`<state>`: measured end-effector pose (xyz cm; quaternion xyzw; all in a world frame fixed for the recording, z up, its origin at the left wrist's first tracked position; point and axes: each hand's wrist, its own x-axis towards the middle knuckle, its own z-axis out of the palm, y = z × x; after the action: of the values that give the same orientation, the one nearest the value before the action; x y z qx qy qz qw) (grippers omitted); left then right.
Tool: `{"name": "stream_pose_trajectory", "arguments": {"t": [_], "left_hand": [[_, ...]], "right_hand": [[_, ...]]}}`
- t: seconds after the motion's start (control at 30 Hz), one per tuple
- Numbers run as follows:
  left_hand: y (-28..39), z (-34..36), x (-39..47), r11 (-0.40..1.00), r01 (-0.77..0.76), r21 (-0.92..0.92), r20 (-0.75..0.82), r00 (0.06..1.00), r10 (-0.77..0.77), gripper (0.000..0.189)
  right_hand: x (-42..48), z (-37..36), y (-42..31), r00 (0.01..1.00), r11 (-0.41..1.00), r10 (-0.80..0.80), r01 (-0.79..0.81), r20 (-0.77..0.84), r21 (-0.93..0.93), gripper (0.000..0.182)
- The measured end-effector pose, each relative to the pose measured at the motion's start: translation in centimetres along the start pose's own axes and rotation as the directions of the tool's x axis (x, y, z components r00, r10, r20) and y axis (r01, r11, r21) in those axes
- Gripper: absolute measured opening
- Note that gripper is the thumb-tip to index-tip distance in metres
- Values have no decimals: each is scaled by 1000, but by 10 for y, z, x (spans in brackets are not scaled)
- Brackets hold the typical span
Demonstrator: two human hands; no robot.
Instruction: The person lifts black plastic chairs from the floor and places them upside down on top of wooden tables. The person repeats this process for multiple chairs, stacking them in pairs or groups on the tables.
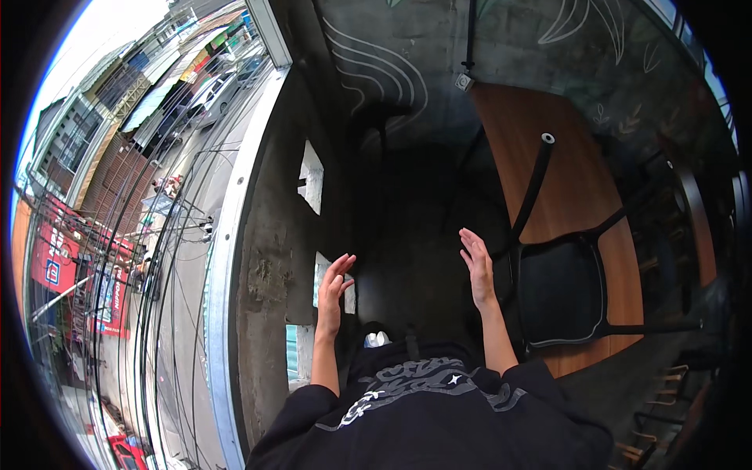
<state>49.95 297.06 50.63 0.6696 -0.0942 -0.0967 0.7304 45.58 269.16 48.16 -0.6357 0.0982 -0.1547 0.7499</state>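
Observation:
My left hand (332, 296) is raised in the air with its palm turned inward and holds nothing. It is nearest to the concrete wall (267, 294) with its cut-through openings, on the left. Opposite it, my right hand (480, 273) is also lifted and bare, its fingers pointing away from me. To the right of that hand, a black chair (561, 294) rests upside down on a brown wooden table (573, 170), its legs sticking up and outward. A wide gap separates the two hands.
A metal window ledge (226, 247) runs along the left. Outside are a street (182, 329), overhead cables and red signs (56, 252) bearing writing. A grey wall (435, 41) with painted lines stands ahead, carrying an electrical outlet (464, 81). More furniture (664, 393) is at right.

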Motion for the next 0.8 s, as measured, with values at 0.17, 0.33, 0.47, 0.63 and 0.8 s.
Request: {"name": "stream_pose_trajectory", "arguments": {"t": [0.17, 0.33, 0.47, 0.63, 0.8], "left_hand": [[-15, 23, 81, 997, 70, 26, 153, 986, -73, 56], [-24, 49, 160, 992, 124, 9, 302, 946, -120, 56], [-34, 53, 230, 990, 142, 18, 352, 926, -140, 58], [-28, 37, 330, 992, 127, -25, 290, 950, -114, 55], [-36, 5, 409, 992, 125, 20, 153, 980, -127, 54]], "right_hand": [[18, -35, -9, 984, 997, 4, -19, -178, -81, 57], [52, -48, -10, 944, 988, 73, -112, -323, -104, 53], [108, -37, -1, 938, 984, 113, -152, -329, -97, 54], [213, -18, 11, 952, 982, 118, -154, -282, -109, 53], [322, -5, 27, 950, 971, 156, -197, -271, -134, 52]]}}
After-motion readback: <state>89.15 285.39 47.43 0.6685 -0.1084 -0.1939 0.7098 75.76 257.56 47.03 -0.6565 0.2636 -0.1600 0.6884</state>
